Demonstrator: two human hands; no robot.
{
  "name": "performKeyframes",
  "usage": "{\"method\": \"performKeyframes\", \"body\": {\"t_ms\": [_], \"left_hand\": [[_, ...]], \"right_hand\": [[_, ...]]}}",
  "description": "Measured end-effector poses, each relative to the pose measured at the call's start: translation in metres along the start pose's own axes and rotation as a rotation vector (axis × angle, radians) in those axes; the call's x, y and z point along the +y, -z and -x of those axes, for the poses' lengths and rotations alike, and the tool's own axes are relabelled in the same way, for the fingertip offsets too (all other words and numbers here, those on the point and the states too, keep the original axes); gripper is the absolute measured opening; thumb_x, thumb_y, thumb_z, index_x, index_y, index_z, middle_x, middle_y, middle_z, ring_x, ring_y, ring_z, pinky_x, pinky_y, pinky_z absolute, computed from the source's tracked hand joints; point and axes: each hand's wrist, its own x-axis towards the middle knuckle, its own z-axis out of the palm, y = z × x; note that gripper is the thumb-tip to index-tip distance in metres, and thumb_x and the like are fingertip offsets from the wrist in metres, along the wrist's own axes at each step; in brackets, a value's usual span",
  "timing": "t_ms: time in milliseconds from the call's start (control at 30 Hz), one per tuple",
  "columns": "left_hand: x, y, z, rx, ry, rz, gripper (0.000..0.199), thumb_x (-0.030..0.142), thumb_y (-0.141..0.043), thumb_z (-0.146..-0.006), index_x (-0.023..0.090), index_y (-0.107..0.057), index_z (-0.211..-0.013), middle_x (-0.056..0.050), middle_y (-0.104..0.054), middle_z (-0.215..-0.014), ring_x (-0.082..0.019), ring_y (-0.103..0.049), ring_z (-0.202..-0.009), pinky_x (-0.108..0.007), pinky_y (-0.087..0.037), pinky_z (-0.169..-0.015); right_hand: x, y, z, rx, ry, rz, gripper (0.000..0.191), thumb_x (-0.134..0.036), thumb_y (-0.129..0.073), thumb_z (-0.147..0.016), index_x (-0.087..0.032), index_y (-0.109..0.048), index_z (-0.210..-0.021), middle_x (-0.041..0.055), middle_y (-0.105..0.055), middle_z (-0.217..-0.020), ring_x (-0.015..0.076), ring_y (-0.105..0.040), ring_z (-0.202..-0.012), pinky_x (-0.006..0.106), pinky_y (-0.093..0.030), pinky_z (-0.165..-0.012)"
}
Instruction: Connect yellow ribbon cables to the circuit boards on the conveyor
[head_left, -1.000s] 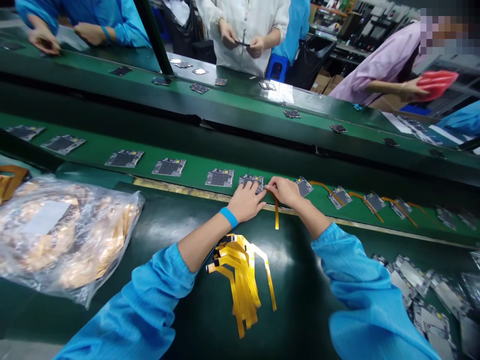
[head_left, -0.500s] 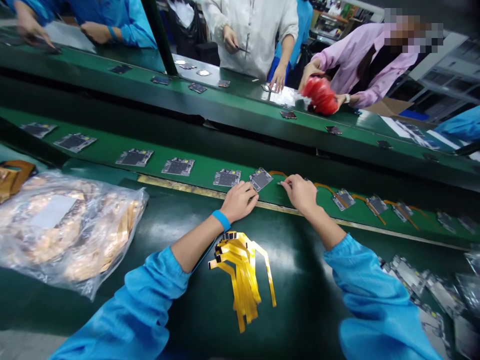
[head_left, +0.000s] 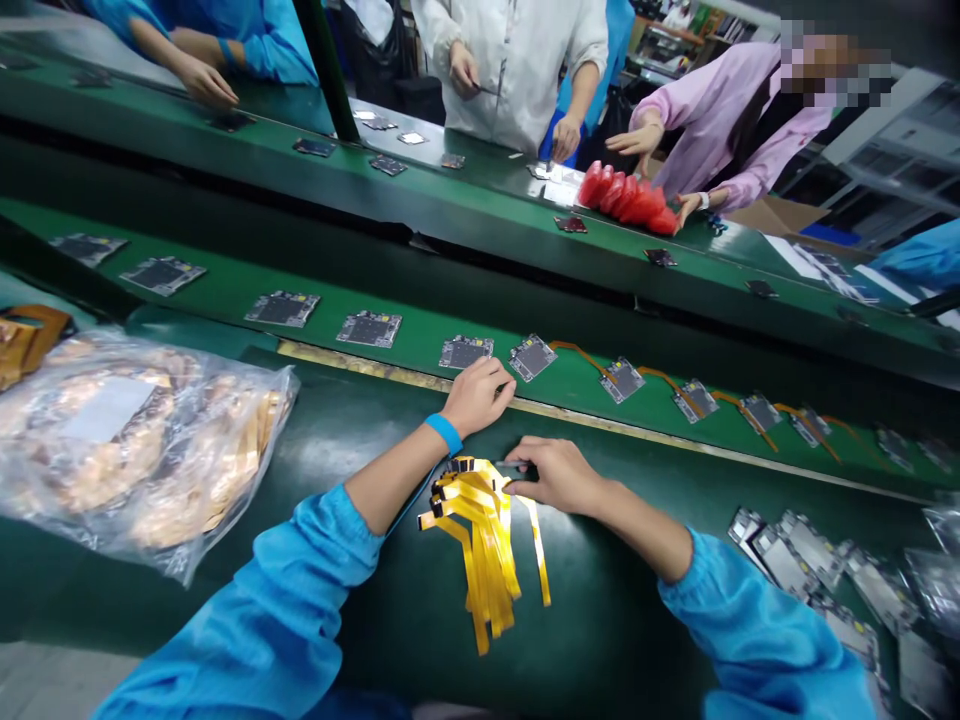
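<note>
Slanting inward, the right hand point(head_left: 553, 474) holds a slim tool point(head_left: 511, 464).

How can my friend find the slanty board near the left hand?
Find the long green belt just beyond the left hand. Look right of that hand for a slanted circuit board. It's the leftmost board with an orange strip at its corner.

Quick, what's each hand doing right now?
Left hand: loosely curled by a circuit board; grip unclear.
Right hand: closed on a slim tool, at the yellow strips.
</note>
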Motion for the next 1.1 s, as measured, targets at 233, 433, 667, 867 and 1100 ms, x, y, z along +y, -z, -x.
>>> {"method": "performKeyframes", "body": {"t_ms": [233, 433, 667, 867, 1100], "left_hand": [[-0.010, 0.002, -0.001, 0.130, 0.168, 0.120, 0.029, 0.026, -0.044, -0.101, 0.020, -0.067, -0.085, -0.005, -0.065, -0.087, -0.019, -0.060, -0.089, -0.031, -0.049, -0.084], [-0.028, 0.012, -0.013, 0.117, 0.409, 0.077, 0.022, 0.027, -0.051, -0.096, 0.019, -0.066, -0.082, -0.004, -0.063, -0.085, -0.018, -0.060, -0.083, -0.030, -0.047, -0.078], [-0.019, 0.014, -0.040, -0.208, 0.420, -0.158, 0.019, 0.035, -0.061, -0.089, 0.022, -0.064, -0.075, -0.006, -0.064, -0.092, -0.025, -0.060, -0.097, -0.035, -0.047, -0.081], [-0.008, 0.005, -0.057, -0.328, 0.394, -0.270, 0.018, 0.034, -0.058, -0.088, 0.021, -0.070, -0.082, -0.011, -0.067, -0.098, -0.031, -0.060, -0.105, -0.039, -0.049, -0.083], [-0.001, -0.001, -0.062, -0.329, 0.387, -0.258, 0.016, 0.027, -0.060, -0.085, 0.020, -0.073, -0.085, -0.013, -0.067, -0.101, -0.033, -0.060, -0.106, -0.040, -0.050, -0.082]], "right_hand": [[0.001, -0.003, 0.000, -0.004, 0.003, -0.026, 0.007, -0.028, -0.078, -0.088, -0.024, -0.075, -0.092, 0.0005, -0.073, -0.093, 0.0160, -0.067, -0.083, 0.024, -0.038, -0.067], [0.004, 0.000, 0.005, 0.006, 0.024, -0.145, 0.007, -0.029, -0.071, -0.092, -0.022, -0.072, -0.094, 0.0017, -0.073, -0.093, 0.0152, -0.065, -0.081, 0.024, -0.040, -0.070], [0.030, 0.015, -0.005, 0.129, -0.064, -0.554, 0.036, -0.053, -0.066, -0.090, -0.018, -0.068, -0.085, 0.0032, -0.071, -0.083, 0.0167, -0.062, -0.075, 0.028, -0.047, -0.070], [0.059, 0.030, -0.030, 0.349, -0.137, -0.538, 0.039, -0.056, -0.065, -0.087, -0.017, -0.070, -0.088, 0.0039, -0.072, -0.083, 0.0184, -0.063, -0.076, 0.030, -0.049, -0.073], [0.084, 0.035, -0.070, 0.495, -0.195, -0.363, 0.035, -0.049, -0.060, -0.089, -0.017, -0.074, -0.089, 0.0048, -0.074, -0.083, 0.0192, -0.063, -0.074, 0.029, -0.045, -0.070]]}}
